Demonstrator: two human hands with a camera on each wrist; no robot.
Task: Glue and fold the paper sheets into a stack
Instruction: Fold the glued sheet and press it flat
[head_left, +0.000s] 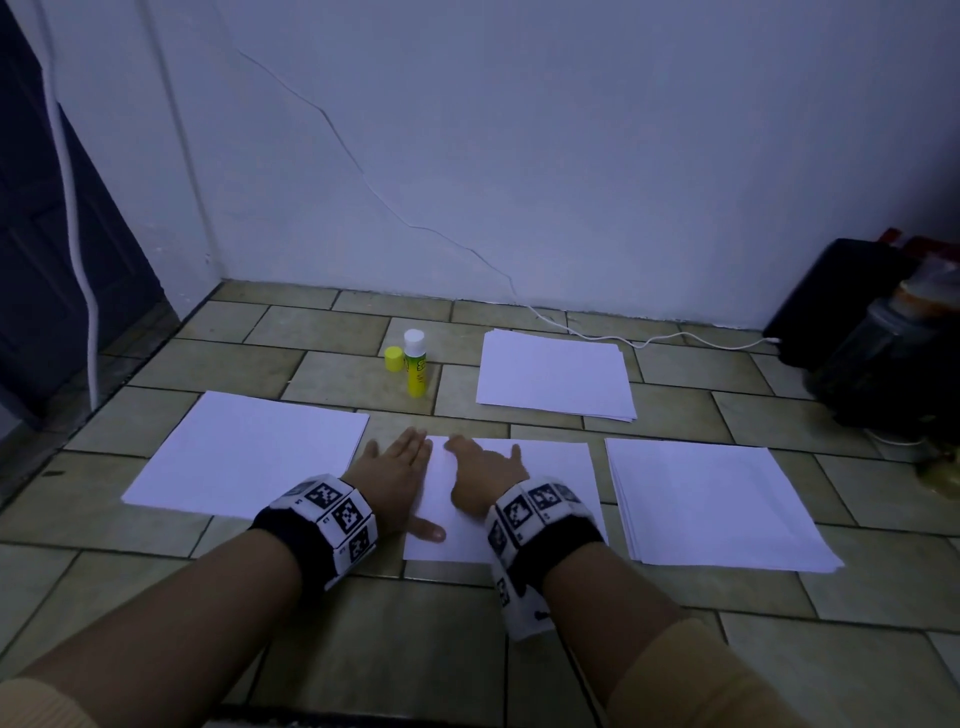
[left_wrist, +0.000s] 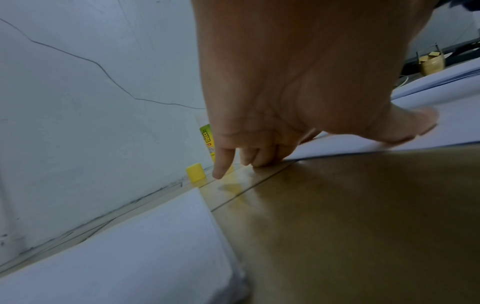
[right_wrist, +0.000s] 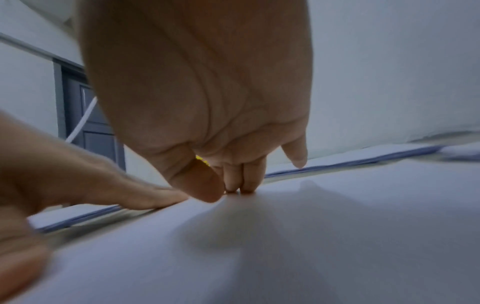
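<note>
1. While the folded paper sheet (head_left: 524, 499) is lying on the tiled floor (head_left: 571, 649) at 6 o'clock, the left hand (head_left: 397, 470) is pressing flat-fingered on its left edge.
2. The right hand (head_left: 480, 475) is pushing bunched fingertips (right_wrist: 241, 181) into the fold, holding nothing.
3. Judging by this, both hands should be sweeping outward evenly.
4. The uncapped glue stick (head_left: 415, 364) is standing at 12 o'clock.

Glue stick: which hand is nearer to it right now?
Left, narrowly. The left hand lies flat just this side of the glue stick; the right hand presses the middle sheet, further right.
</note>
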